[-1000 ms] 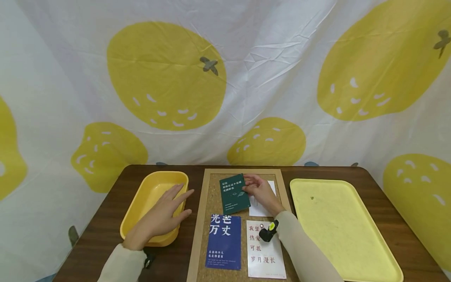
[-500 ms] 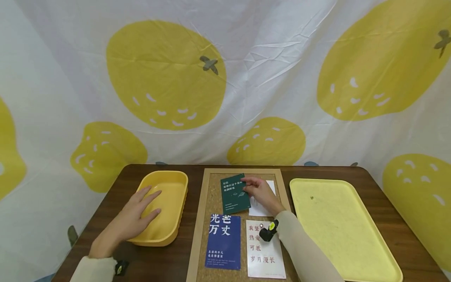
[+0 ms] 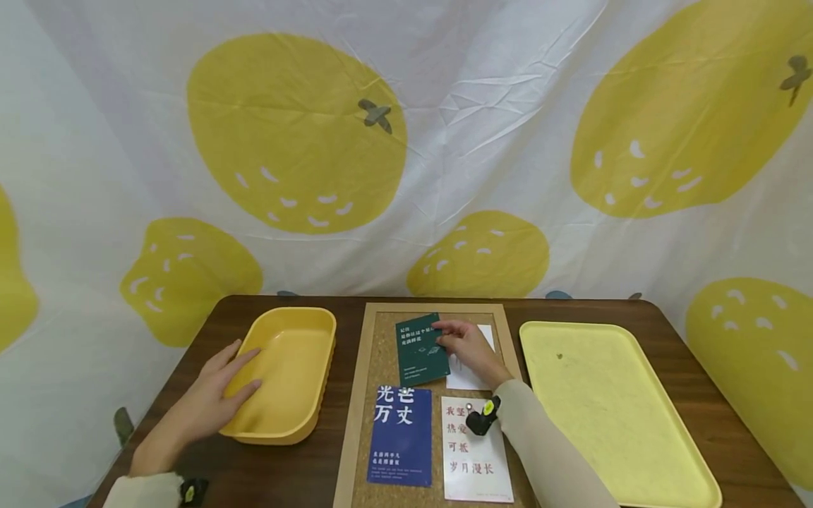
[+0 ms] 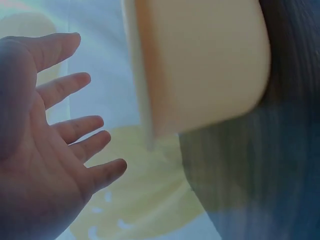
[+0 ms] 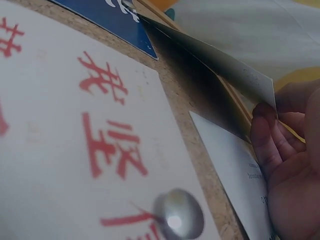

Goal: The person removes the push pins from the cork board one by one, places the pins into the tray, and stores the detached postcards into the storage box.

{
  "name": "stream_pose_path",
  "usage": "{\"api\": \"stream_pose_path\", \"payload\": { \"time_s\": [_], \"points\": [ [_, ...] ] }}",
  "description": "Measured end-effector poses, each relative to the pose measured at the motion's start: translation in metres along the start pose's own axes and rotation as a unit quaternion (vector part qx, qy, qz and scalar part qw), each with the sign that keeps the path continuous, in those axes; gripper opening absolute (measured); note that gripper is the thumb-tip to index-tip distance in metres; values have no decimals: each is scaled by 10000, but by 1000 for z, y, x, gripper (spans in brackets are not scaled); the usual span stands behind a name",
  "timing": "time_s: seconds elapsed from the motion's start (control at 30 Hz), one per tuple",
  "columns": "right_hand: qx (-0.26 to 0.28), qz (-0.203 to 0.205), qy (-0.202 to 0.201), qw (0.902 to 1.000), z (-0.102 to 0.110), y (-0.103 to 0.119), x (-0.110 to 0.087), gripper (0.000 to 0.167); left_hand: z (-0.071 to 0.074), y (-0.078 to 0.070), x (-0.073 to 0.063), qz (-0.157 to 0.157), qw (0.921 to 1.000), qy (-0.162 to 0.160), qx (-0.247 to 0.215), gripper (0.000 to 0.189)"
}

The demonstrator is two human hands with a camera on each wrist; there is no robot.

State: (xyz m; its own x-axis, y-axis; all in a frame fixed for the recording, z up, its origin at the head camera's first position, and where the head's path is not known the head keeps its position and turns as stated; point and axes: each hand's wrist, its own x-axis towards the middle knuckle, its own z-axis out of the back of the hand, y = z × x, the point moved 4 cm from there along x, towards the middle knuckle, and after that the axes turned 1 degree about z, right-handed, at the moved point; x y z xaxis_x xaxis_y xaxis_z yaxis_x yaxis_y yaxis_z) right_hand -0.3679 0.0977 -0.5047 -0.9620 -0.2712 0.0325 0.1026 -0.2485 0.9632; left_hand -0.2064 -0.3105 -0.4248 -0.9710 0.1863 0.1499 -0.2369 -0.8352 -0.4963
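Observation:
My right hand [image 3: 468, 347] pinches the right edge of a dark green card [image 3: 420, 353] with white print. The card is raised and tilted over the upper part of a cork board [image 3: 384, 360], as the right wrist view shows from the side. Under that hand lies a white card [image 5: 230, 175], partly hidden. A blue card [image 3: 401, 437] and a white card with red characters [image 3: 476, 469] lie lower on the board. A round silver pin [image 5: 184, 215] sits on the red-lettered card. With fingers spread, my left hand [image 3: 206, 395] hovers by the left side of a yellow bin [image 3: 288, 374].
A pale yellow tray [image 3: 610, 409] with a small dark spot lies right of the board. All stand on a dark wood table [image 3: 254, 473]. A lemon-print cloth [image 3: 432, 169] hangs behind the table's far edge.
My left hand has moved left and slightly down, from over the bin's right side to its left side. The right hand and the green card have stayed almost still.

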Motion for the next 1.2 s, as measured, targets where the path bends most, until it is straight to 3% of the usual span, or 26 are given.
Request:
{"api": "stream_pose_path", "payload": {
  "time_s": [0.27, 0.53, 0.77, 1.2],
  "points": [
    [-9, -134, 49, 9999, 2, -1, -3, 31, 3, 22, -8, 378, 9988, 21, -309, 57],
    [34, -149, 98, 9998, 2, 3, -7, 30, -1, 41, -12, 856, 9916, 376, -892, 62],
    [23, -221, 53, 9997, 2, 2, -7, 30, -4, 53, -13, 967, 9870, 504, -1185, 64],
    [44, -204, 82, 9997, -1, 0, -7, 29, -15, 75, -16, 1267, 9634, 749, -2240, 72]
  ]
}}
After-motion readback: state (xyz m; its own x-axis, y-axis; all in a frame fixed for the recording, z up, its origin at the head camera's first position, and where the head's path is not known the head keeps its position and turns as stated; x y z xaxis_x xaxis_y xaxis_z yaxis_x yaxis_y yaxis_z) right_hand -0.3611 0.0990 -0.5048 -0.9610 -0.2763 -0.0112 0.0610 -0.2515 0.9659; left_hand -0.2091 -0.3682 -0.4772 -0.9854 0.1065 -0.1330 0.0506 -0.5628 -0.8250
